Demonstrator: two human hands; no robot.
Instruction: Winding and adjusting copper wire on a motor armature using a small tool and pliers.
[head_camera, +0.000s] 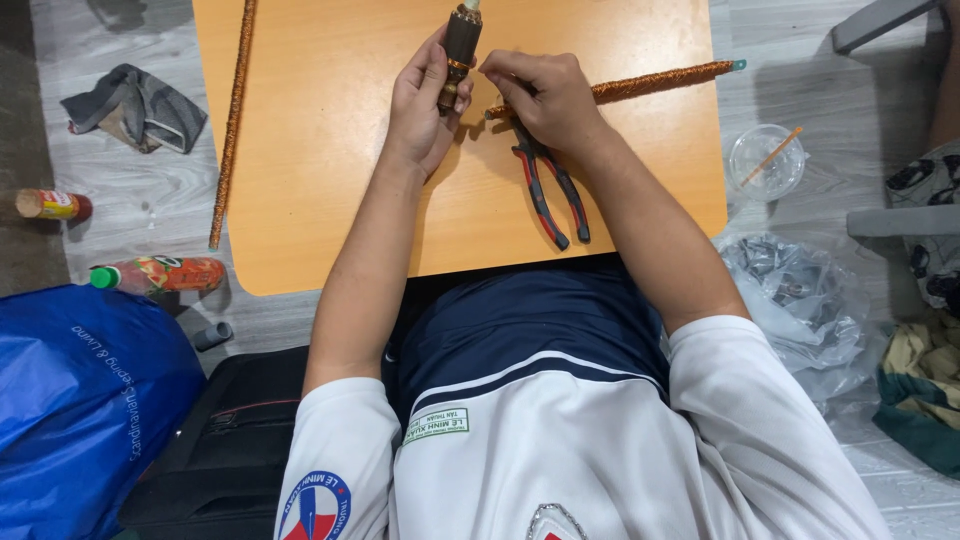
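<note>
Left hand (425, 100) is gripping the small motor rotor (460, 50) upright at the far edge of the orange table (320, 130). Right hand (545, 95) pinches at its winding, looks like mid wire-stripping. Pliers (548, 190) lie just near; probably needs a firmer pull next.

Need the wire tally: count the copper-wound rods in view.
2. One rod lies along the table's left edge; the other rod lies behind the right hand. Its near end is hidden.
</note>
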